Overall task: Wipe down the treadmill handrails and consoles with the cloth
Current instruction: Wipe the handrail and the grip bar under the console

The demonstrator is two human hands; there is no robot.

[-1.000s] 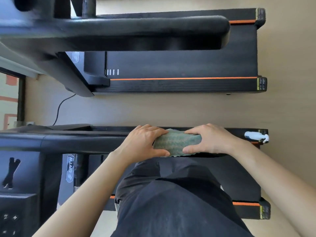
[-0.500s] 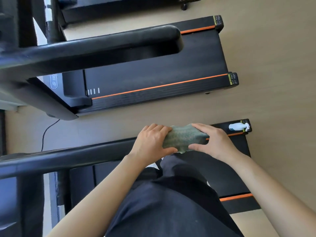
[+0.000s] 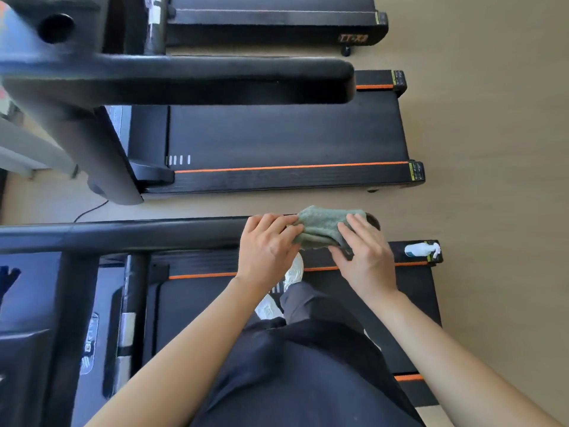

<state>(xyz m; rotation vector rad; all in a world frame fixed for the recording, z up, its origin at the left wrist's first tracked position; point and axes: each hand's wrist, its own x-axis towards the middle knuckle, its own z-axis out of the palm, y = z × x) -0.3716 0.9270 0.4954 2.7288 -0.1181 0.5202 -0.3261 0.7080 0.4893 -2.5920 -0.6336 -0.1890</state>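
Observation:
A green cloth (image 3: 323, 224) is draped over the far end of the black handrail (image 3: 138, 235) of the treadmill I stand on. My left hand (image 3: 268, 248) grips the cloth's left side against the rail. My right hand (image 3: 365, 254) holds the cloth's right side, fingers spread over it near the rail's rounded tip. The console (image 3: 21, 334) is partly in view at the lower left edge.
A white spray bottle (image 3: 420, 250) lies on the rear corner of my treadmill's deck (image 3: 412, 291). A second treadmill (image 3: 289, 140) with its own thick handrail (image 3: 215, 80) stands beyond, a third (image 3: 271, 23) farther back. Wooden floor (image 3: 492, 149) lies to the right.
Both hands and the cloth have slid along the handrail toward its tip. The camera has tilted, bringing a third treadmill into view.

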